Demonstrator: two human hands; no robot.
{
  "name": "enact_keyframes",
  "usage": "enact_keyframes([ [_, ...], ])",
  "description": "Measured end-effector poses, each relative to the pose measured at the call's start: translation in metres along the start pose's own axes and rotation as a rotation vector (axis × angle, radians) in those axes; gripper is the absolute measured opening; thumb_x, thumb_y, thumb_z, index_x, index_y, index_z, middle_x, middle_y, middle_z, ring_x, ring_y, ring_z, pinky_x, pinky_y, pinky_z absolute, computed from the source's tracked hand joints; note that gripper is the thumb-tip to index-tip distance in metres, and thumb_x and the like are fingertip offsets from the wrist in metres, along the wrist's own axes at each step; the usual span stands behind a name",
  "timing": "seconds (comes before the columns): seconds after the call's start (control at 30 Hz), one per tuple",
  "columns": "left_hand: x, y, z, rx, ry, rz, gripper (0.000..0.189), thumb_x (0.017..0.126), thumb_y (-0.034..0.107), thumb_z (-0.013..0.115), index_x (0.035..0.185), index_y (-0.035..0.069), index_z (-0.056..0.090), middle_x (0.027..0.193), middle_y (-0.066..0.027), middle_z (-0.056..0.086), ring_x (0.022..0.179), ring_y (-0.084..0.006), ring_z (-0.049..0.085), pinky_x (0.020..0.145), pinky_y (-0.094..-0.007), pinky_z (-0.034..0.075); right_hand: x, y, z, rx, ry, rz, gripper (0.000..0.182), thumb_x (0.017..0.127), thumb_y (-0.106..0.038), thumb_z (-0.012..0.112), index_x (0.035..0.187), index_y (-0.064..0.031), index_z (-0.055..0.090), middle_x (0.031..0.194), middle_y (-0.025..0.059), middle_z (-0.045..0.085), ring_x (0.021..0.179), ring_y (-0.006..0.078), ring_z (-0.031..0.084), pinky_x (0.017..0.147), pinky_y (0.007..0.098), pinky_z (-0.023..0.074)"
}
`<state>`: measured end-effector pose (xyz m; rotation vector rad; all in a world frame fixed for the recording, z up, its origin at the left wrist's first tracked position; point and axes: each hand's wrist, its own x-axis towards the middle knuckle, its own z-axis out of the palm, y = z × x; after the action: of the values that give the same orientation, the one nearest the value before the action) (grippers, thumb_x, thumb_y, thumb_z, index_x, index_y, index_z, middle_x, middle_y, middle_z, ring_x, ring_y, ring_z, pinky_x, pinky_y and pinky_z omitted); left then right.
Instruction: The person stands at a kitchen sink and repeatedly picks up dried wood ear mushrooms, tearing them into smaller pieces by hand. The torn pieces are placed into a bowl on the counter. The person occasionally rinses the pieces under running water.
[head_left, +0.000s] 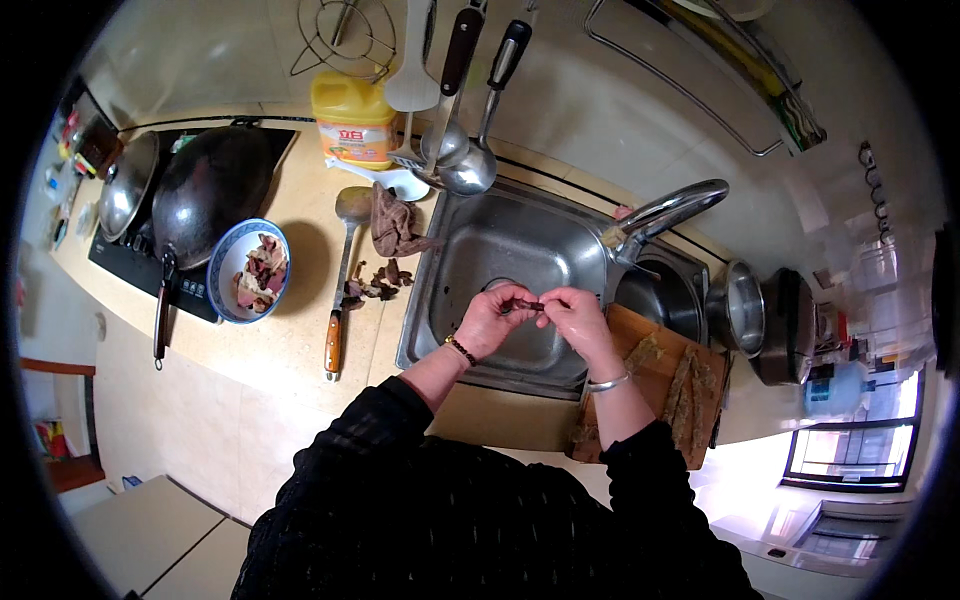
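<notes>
Over the stainless steel sink basin (517, 247), my left hand (491, 319) and my right hand (577, 315) pinch a small dark reddish-brown piece (529, 305), perhaps meat, between their fingertips. The fingers cover both of its ends. To the left, on the counter beside the sink, lie several similar dark pieces (386, 277). Farther left, a blue-rimmed bowl (214, 281) holds pale and dark red meat-like pieces (262, 274). Under my right forearm, a wooden cutting board (664, 375) overlaps the sink's right front corner, with long brownish strips (682, 394) on it.
A spatula with a wooden grip (333, 337) and a crumpled brown cloth (394, 225) lie left of the sink. Beyond the bowl, a dark wok (214, 187) sits on a black cooktop. Ladles (469, 169) hang behind the basin near a yellow jug (352, 112). The faucet (667, 202) arches at the right.
</notes>
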<state>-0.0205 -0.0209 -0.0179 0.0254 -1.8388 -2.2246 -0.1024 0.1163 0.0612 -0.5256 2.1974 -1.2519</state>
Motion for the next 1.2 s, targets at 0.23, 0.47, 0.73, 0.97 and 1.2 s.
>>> enact_keyframes([
  [0.23,-0.010,0.007,-0.002,0.031,0.025,-0.041,0.021,0.079,-0.002,0.066,0.099,0.002,0.060,0.094,-0.0029,0.062,0.085,-0.0098,0.057,0.079,-0.0238,0.047,-0.013,-0.008,0.016,-0.152,0.057,-0.158,0.013,0.082,-0.006,0.059,0.090,0.0043,0.060,0.078,0.0087,0.066,0.065,0.0117,0.061,0.060,0.0231,0.0475],
  [0.47,-0.012,0.006,-0.011,-0.044,0.018,-0.019,0.022,0.077,-0.001,0.067,0.098,0.003,0.059,0.092,-0.0019,0.062,0.083,-0.0091,0.058,0.077,-0.0241,0.048,-0.009,-0.001,0.014,0.180,-0.027,-0.048,0.014,0.081,-0.006,0.060,0.089,0.0046,0.059,0.079,0.0104,0.067,0.067,0.0124,0.062,0.061,0.0245,0.0486],
  [0.73,-0.017,0.018,-0.011,0.122,0.033,0.027,0.022,0.077,-0.003,0.066,0.097,0.003,0.059,0.091,-0.0021,0.062,0.082,-0.0091,0.058,0.076,-0.0235,0.048,-0.016,-0.010,0.027,-0.187,0.048,-0.131,0.013,0.080,-0.007,0.060,0.087,0.0039,0.061,0.076,0.0088,0.066,0.066,0.0125,0.062,0.060,0.0244,0.0481],
  [0.97,-0.018,0.016,-0.015,-0.085,0.029,-0.013,0.020,0.077,-0.003,0.066,0.095,0.003,0.059,0.090,-0.0015,0.062,0.082,-0.0087,0.058,0.077,-0.0234,0.048,-0.018,-0.010,0.026,0.129,0.030,-0.077,0.010,0.078,-0.005,0.060,0.083,0.0034,0.062,0.071,0.0054,0.065,0.064,0.0114,0.062,0.057,0.0234,0.0465],
  [1.2,-0.018,0.013,-0.013,0.010,0.006,0.035,0.020,0.079,-0.006,0.063,0.096,0.003,0.057,0.092,-0.0007,0.060,0.085,-0.0083,0.058,0.077,-0.0224,0.048,-0.020,-0.015,0.027,0.020,0.084,-0.034,0.011,0.083,-0.006,0.056,0.085,0.0041,0.062,0.071,0.0064,0.064,0.063,0.0122,0.062,0.058,0.0223,0.0470],
])
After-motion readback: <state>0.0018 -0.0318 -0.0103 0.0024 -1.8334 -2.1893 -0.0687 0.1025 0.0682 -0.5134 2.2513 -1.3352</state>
